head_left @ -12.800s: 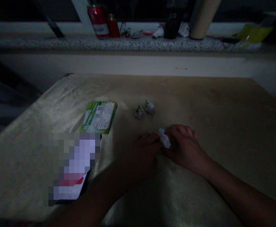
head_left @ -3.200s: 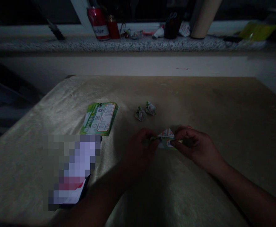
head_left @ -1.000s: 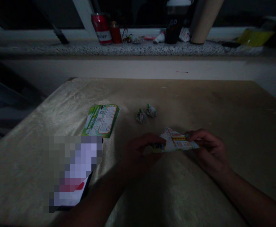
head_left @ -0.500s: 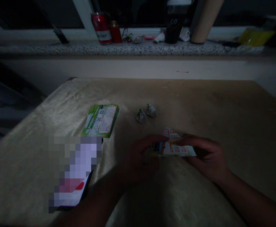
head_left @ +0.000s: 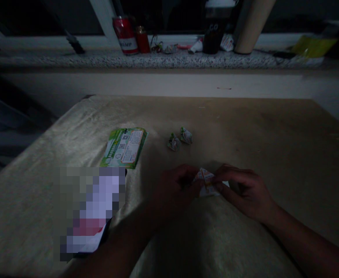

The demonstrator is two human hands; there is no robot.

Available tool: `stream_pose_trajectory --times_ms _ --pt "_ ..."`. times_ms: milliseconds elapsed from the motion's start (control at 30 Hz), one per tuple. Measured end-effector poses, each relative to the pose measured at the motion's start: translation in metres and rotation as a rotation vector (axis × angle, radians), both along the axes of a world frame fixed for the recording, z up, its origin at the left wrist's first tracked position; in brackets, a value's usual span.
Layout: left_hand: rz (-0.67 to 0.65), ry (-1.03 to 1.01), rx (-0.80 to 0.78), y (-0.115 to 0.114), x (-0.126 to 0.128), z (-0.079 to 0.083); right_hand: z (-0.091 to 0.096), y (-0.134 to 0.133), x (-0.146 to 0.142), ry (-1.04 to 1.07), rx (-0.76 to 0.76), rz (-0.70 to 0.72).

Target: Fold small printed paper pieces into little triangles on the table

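Observation:
A small printed paper (head_left: 206, 182), folded into a compact shape, sits between both hands just above the table (head_left: 244, 127). My left hand (head_left: 175, 189) pinches its left side with closed fingers. My right hand (head_left: 244, 189) pinches its right side with thumb and forefinger. Beyond the hands lie two small folded paper pieces (head_left: 179, 139) side by side. A flat stack of green printed leaflets (head_left: 125, 147) lies to the left of them.
A blurred-out device (head_left: 89, 210) lies at the near left of the table. On the stone ledge (head_left: 70, 60) behind stand a red can (head_left: 125, 30), a small red container (head_left: 143, 39), a dark cup (head_left: 213, 29), a cardboard tube (head_left: 252, 25) and scattered small items.
The paper, spread wide between the hands a second ago, is now folded into a smaller shape. Both hands have drawn closer together around it.

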State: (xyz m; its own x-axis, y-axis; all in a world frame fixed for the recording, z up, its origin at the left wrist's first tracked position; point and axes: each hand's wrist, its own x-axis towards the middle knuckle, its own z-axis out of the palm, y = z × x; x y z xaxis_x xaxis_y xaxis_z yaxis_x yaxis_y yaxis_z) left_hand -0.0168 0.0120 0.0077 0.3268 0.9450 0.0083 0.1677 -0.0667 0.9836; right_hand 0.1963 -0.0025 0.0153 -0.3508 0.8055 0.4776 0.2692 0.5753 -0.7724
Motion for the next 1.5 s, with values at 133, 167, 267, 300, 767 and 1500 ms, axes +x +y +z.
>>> stream_pose_trajectory --times_ms 133,167,267,300,767,1500 --pt "-0.012 0.053 0.053 -0.002 0.001 0.0 -0.003 -0.003 -0.002 -0.09 0.026 -0.096" --pt "-0.01 0.064 0.065 -0.002 0.001 0.0 -0.003 -0.004 -0.003 -0.107 0.043 -0.116" --pt "-0.035 0.116 0.154 -0.002 0.001 0.002 -0.003 -0.005 -0.006 -0.118 0.069 -0.19" --pt "-0.049 0.14 0.201 -0.002 0.001 0.003 -0.003 -0.005 -0.006 -0.113 0.058 -0.212" --pt "-0.135 0.255 0.658 -0.007 -0.002 0.003 0.001 -0.007 -0.012 -0.022 -0.081 -0.185" --pt "-0.1 0.222 0.814 -0.005 -0.004 0.0 -0.001 -0.009 -0.01 0.091 -0.393 -0.11"
